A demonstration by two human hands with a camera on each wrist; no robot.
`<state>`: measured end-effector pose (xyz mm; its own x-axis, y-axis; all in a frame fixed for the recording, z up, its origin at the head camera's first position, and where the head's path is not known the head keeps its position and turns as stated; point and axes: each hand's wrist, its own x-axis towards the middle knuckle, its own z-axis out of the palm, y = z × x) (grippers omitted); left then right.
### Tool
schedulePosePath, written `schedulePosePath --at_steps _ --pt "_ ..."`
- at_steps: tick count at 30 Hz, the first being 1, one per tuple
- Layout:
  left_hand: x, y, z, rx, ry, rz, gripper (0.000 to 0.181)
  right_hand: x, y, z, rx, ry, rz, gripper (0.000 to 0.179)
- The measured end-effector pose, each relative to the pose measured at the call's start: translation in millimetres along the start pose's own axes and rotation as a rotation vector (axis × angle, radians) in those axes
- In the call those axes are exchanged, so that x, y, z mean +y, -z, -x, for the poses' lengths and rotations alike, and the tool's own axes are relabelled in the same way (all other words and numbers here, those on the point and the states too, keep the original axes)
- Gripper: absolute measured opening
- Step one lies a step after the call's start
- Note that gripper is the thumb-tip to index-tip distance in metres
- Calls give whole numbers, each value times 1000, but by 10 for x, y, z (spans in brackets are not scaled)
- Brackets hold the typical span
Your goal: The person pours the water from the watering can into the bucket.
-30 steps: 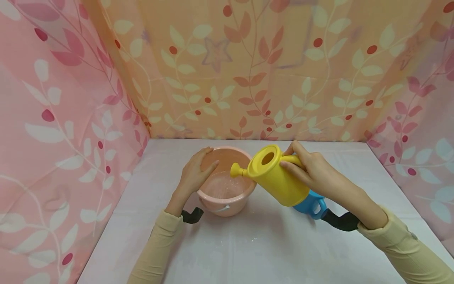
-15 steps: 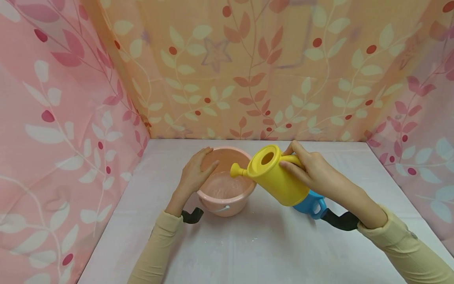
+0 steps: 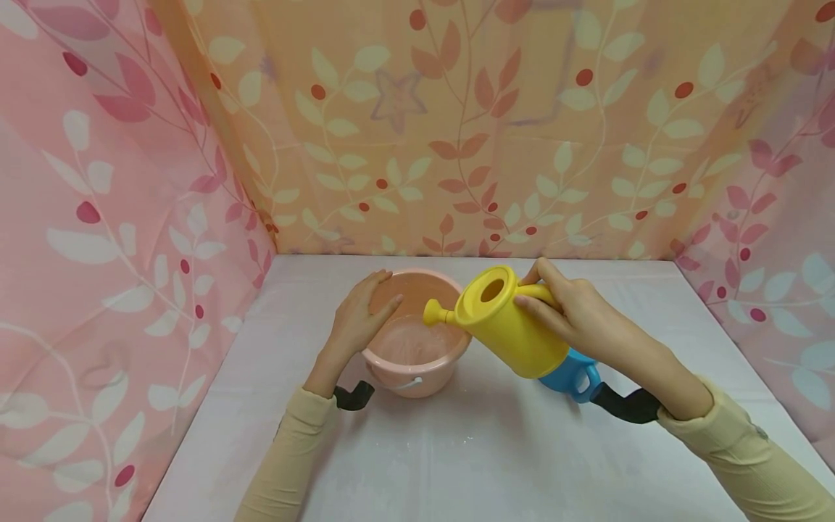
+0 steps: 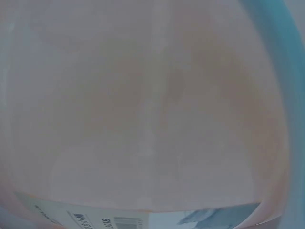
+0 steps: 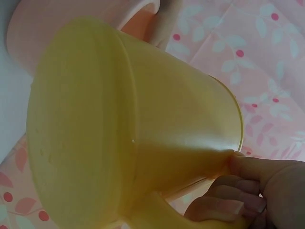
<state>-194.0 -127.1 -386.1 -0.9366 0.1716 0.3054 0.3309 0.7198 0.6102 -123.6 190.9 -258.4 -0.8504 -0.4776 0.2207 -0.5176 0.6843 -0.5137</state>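
My right hand (image 3: 566,304) grips the handle of a yellow watering can (image 3: 515,333), held tilted with its spout head (image 3: 433,312) over the pink bucket (image 3: 417,379). In the right wrist view the fingers (image 5: 217,208) curl round the handle beside the can's body. My left hand (image 3: 355,315) rests at the bucket's left rim, fingers fairly straight along it and thumb reaching over the opening. Faint streaks and ripples of water show inside the bucket. Close up, the left wrist view shows the bucket's wall (image 4: 152,119) and a printed label (image 4: 95,217); the left hand is out of that view.
A blue cup with a handle (image 3: 574,377) stands partly hidden behind the watering can. Water drops lie on the white tabletop (image 3: 430,464) in front of the bucket. Flower-patterned cloth (image 3: 404,130) hangs behind and on both sides.
Both hands, the watering can and the bucket hold nearly the same places. Water streaks and splashes in the bucket look fainter now than a second ago.
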Motion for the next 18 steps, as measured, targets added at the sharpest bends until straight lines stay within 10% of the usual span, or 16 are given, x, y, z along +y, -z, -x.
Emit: schedulePosePath --at_steps 18 --pt "-1 -7 1 -7 15 4 57 -16 5 -13 -5 9 13 20"
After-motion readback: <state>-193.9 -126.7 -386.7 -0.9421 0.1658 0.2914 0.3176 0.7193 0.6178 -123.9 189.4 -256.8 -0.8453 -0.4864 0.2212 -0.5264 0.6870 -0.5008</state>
